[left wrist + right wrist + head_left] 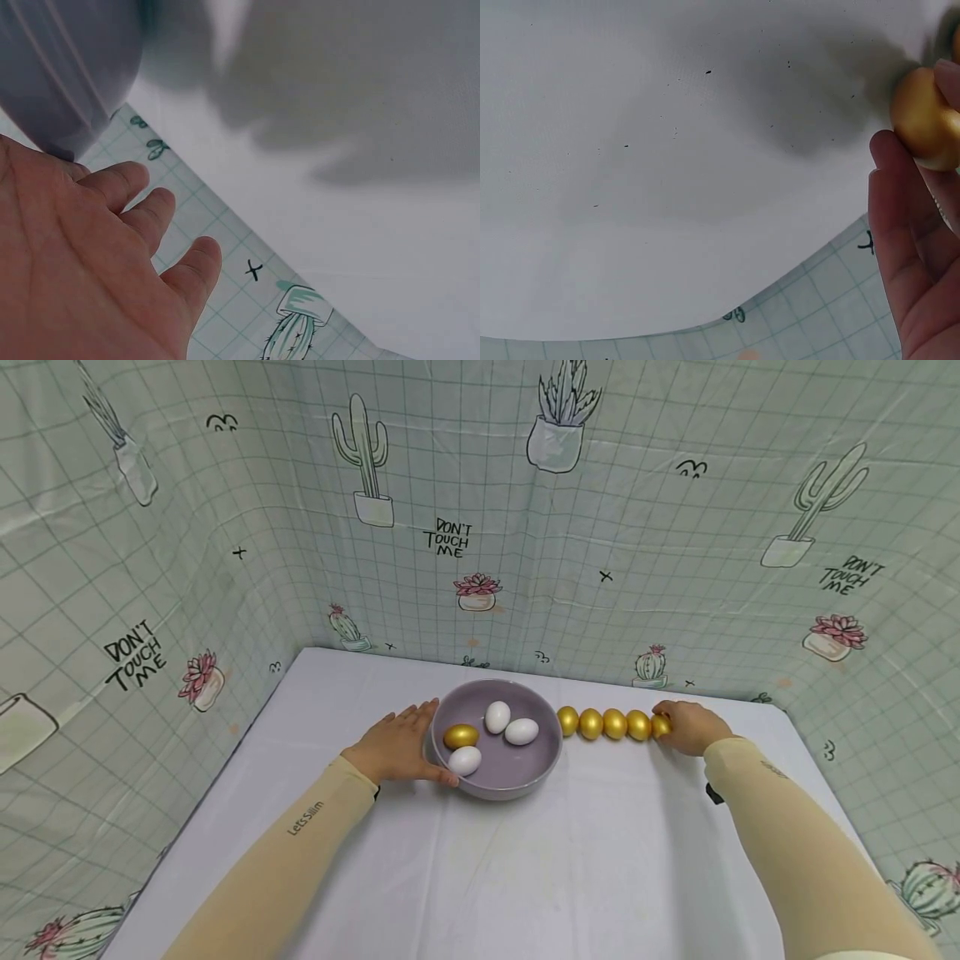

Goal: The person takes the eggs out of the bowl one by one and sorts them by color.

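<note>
A mauve bowl (525, 774) on the table contains three white eggs, one being the white egg (521, 732) on the right, and one golden egg (461, 737). My left hand (405, 743) is at the bowl's left side, thumb at the near rim and the other fingers spread by the far-left wall. In the left wrist view its fingers (191, 270) stretch out loosely beside the bowl's outside. Right of the bowl, several golden eggs (614, 724) line up in a row. My right hand (692, 727) pinches the golden egg (922, 120) at the row's right end between thumb and fingers.
The white table (540, 877) has its back edge just behind the bowl and the row. Grid-patterned cloth (630, 618) with cactus drawings rises along the back and both sides. Pale sleeves (300, 852) cover both forearms.
</note>
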The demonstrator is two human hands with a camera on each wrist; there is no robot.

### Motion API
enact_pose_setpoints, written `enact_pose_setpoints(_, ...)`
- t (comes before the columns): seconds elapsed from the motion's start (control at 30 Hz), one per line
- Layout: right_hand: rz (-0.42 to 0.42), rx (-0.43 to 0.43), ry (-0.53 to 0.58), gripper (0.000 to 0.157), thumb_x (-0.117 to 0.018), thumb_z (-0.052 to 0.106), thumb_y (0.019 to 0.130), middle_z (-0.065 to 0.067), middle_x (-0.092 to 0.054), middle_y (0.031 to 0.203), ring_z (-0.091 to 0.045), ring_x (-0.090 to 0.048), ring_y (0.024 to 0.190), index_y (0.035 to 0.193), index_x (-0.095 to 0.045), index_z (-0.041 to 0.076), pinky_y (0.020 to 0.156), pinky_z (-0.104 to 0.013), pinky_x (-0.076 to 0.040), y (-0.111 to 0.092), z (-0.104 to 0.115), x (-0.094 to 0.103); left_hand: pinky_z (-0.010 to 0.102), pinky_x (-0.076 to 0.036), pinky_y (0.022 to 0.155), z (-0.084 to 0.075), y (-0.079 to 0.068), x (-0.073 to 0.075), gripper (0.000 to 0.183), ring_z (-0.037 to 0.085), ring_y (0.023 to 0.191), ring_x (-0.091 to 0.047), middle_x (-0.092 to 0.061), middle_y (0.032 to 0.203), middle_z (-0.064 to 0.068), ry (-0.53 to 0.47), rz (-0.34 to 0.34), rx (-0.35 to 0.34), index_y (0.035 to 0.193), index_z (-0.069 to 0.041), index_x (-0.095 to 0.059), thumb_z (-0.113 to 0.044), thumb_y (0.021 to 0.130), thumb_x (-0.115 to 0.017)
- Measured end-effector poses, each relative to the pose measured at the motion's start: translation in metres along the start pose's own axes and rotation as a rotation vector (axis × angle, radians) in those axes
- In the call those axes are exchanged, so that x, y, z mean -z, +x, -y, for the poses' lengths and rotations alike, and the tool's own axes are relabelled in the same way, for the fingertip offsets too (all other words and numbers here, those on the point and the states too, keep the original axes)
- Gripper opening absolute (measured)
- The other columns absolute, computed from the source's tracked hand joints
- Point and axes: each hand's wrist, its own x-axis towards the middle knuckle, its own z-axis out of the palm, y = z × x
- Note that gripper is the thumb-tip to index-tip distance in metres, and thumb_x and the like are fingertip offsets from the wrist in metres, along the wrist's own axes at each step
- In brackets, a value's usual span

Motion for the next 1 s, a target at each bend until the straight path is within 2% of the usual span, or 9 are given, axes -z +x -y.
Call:
enact_pose_setpoints(0.37, 0.03, -0.025, -0.022, 0.057, -0.074, 0.016, 0.087, -0.03, -0.059, 0.126, -0.046, -0.058, 0.111, 0.136, -0.053, -0.005, 0.093, -0.064, -0.044, -0.003, 0.0, 0.005, 0.057, -0.023, 0.115, 0.0, 0.002, -0.001, 0.137, 0.035, 0.146, -0.026, -0.025, 0.161, 0.016, 0.013, 0.021, 0.005, 0.159, -0.003, -0.014, -0.087, 0.064, -0.066)
enact_pose_setpoints(0.67, 0.063, -0.056, -0.024, 0.061, -0.075, 0.019, 0.087, -0.033, -0.055, 0.131, -0.05, -0.054, 0.116, 0.138, -0.051, -0.004, 0.094, -0.065, -0.043, -0.009, 0.006, 0.014, 0.058, -0.024, 0.114, -0.001, 0.001, 0.001, 0.137, 0.036, 0.146, -0.027, -0.027, 0.16, 0.018, 0.005, 0.013, -0.002, 0.159, -0.001, -0.015, -0.086, 0.064, -0.067)
enact_pose_setpoints(0.8, 0.052, -0.044, -0.034, 0.065, -0.076, 0.022, 0.085, -0.033, -0.055, 0.131, -0.049, -0.054, 0.116, 0.139, -0.051, -0.004, 0.091, -0.064, -0.045, -0.012, 0.002, 0.018, 0.058, -0.024, 0.114, -0.001, 0.0, 0.001, 0.137, 0.036, 0.146, -0.027, -0.026, 0.16, 0.018, 0.004, 0.013, -0.003, 0.159, -0.001, -0.015, -0.086, 0.064, -0.066)
enact_pose_setpoints(1.0, -0.01, -0.028, -0.043, 0.067, -0.079, 0.02, 0.082, -0.032, -0.055, 0.132, -0.049, -0.054, 0.116, 0.139, -0.051, -0.003, 0.088, -0.064, -0.047, -0.011, 0.002, 0.026, 0.058, -0.024, 0.114, 0.0, 0.0, 0.0, 0.137, 0.037, 0.145, -0.027, -0.026, 0.16, 0.018, 0.007, 0.01, -0.006, 0.159, 0.0, -0.016, -0.086, 0.064, -0.066)
